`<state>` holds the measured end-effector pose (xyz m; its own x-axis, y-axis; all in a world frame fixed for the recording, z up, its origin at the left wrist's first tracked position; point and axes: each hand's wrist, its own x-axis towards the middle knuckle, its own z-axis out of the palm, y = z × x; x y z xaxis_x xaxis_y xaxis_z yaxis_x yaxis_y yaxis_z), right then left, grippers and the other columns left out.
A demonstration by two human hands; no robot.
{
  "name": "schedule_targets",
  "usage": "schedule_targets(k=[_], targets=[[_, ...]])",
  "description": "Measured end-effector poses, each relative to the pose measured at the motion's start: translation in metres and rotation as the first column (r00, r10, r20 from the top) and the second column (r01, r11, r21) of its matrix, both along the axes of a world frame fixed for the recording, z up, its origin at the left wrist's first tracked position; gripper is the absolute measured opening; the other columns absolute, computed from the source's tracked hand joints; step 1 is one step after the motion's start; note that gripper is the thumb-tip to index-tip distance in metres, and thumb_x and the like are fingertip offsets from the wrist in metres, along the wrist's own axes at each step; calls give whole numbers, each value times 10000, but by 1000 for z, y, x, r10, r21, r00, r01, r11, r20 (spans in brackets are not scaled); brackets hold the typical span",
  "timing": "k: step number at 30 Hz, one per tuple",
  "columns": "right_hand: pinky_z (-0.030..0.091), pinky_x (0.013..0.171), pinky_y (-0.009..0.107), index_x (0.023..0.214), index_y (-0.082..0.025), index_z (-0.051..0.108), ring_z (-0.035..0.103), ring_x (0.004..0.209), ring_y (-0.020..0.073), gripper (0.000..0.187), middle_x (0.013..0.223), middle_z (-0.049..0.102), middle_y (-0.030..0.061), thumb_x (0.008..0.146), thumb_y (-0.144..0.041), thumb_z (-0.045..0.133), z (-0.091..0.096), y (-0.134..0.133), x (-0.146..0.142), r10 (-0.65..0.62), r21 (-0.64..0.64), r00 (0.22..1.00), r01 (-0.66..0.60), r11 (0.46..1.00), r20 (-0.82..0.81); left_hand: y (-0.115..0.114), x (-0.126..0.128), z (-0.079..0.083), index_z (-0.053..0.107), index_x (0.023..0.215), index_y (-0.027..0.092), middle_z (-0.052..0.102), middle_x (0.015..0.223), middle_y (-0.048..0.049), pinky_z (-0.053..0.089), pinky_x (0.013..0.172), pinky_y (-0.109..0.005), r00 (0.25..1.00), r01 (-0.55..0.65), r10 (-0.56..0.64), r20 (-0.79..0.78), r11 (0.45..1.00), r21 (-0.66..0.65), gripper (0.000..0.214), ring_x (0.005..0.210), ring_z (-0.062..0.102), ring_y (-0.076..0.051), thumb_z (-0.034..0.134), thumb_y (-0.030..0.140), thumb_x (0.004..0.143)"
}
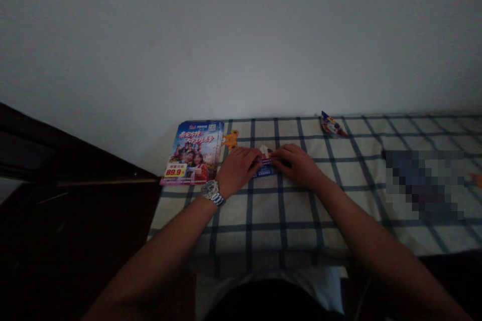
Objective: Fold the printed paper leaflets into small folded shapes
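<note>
A partly folded printed flyer (265,169), blue and pink with a pale peak of paper at its top, lies on the checked cloth between my hands. My left hand (241,166), with a metal watch (212,191) on its wrist, has its fingers closed on the flyer's left side. On the right side of the flyer, the thumb and fingers of my right hand (294,163) press together on its edge. Parts of the flyer are hidden under my fingertips. Just left of my left hand sits a stack of colourful flyers (194,153) marked 89.9.
A folded paper piece (333,125) with similar print stands near the wall, back right. A blurred-out dark item (424,185) lies at the right. The checked tablecloth (301,220) has an orange bear figure (230,139). A white wall (263,40) rises behind the table.
</note>
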<state>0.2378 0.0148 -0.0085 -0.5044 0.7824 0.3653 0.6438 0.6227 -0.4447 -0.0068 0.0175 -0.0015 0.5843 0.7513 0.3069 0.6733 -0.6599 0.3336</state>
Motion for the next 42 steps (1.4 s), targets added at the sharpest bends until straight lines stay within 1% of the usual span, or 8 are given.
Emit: schedule_targets(k=[3, 8, 13, 17, 21, 26, 31, 42], targets=[[510, 882, 414, 1122, -218, 671, 626, 1002, 269, 172, 1046, 710, 86, 952, -237, 652, -1, 0, -1, -25, -13, 1000, 25, 1000, -14, 0, 2, -1, 615, 1137, 208, 697, 1109, -66, 464, 995, -433, 1000, -15, 15, -19, 1000, 19, 172, 1071, 624, -245, 541, 315, 1025], [497, 889, 402, 1142, -222, 649, 623, 1022, 271, 194, 1068, 707, 79, 949, -238, 660, -1, 0, -4, -63, -13, 998, 63, 998, -27, 2, 4, -2, 647, 1204, 240, 681, 1199, -59, 450, 994, -440, 1000, 7, -5, -28, 997, 82, 216, 1092, 607, -243, 519, 265, 1031], [496, 876, 394, 1105, -225, 666, 614, 994, 265, 150, 1035, 692, 79, 957, -229, 644, -3, 2, -5, -57, 19, 998, 57, 998, -5, 4, 4, -5, 687, 1202, 255, 680, 1208, -59, 449, 982, -443, 999, 19, -16, -32, 996, 89, 239, 1102, 608, -242, 518, 275, 1034], [503, 892, 401, 1083, -227, 685, 606, 1010, 260, 129, 1088, 671, 90, 965, -232, 633, -6, 4, -5, -42, 55, 999, 42, 998, 8, 3, 3, -6, 663, 1269, 272, 649, 1311, -55, 432, 1018, -462, 999, 39, -36, -37, 995, 90, 275, 1165, 593, -248, 521, 294, 1034], [509, 909, 431, 1071, -241, 712, 592, 1032, 270, 133, 1108, 663, 90, 961, -238, 638, -8, 4, -4, -38, 85, 999, 35, 996, 28, 2, 2, -3, 651, 1289, 288, 611, 1416, -37, 386, 1091, -485, 996, 84, -81, -45, 994, 75, 289, 1260, 557, -250, 530, 290, 1027], [514, 921, 450, 1075, -247, 729, 583, 1047, 275, 150, 1123, 665, 94, 967, -235, 625, -7, 3, -4, -37, 97, 999, 34, 995, 32, 0, 2, 0, 646, 1290, 284, 650, 1373, -41, 313, 1174, -520, 994, 98, -97, -44, 994, 36, 291, 1281, 567, -242, 530, 318, 1026], [512, 936, 454, 1087, -238, 734, 575, 1058, 278, 160, 1127, 668, 99, 966, -237, 629, -5, 2, -4, -39, 90, 999, 36, 995, 36, -1, -1, -1, 588, 1377, 282, 560, 1499, -45, 257, 1232, -542, 993, 107, -106, -56, 994, 21, 365, 1400, 480, -251, 536, 349, 1023], [501, 988, 482, 1114, -255, 730, 574, 1113, 279, 176, 1155, 685, 90, 975, -275, 624, -3, 1, -2, -22, 109, 999, 19, 994, 24, -4, -3, 2, 521, 1449, 298, 536, 1525, -41, 138, 1269, -607, 990, 110, -112, -90, 994, -27, 507, 1456, 418, -280, 586, 487, 982]])
